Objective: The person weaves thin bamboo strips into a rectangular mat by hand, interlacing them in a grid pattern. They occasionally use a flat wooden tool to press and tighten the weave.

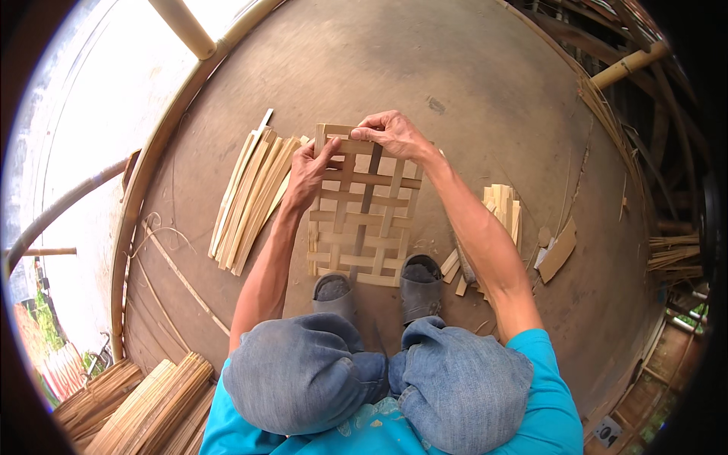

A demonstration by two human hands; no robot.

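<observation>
An open lattice of woven bamboo strips (349, 218) lies in front of my feet, pale except for one dark strip down its middle. My left hand (307, 171) is closed at the lattice's upper left part, thumb and fingers pinching a strip there. At the far edge, my right hand (394, 135) pinches the end of a strip between thumb and fingertips. The exact strip ends under both hands' fingers are partly hidden.
Left of the lattice lies a bundle of flat bamboo strips (254, 193). A smaller strip pile (504, 208) sits beyond my right forearm. Large bundles (155, 406) stand at lower left. My sandals (421, 284) are at the lattice's near edge. A bamboo rail (163, 125) borders the floor.
</observation>
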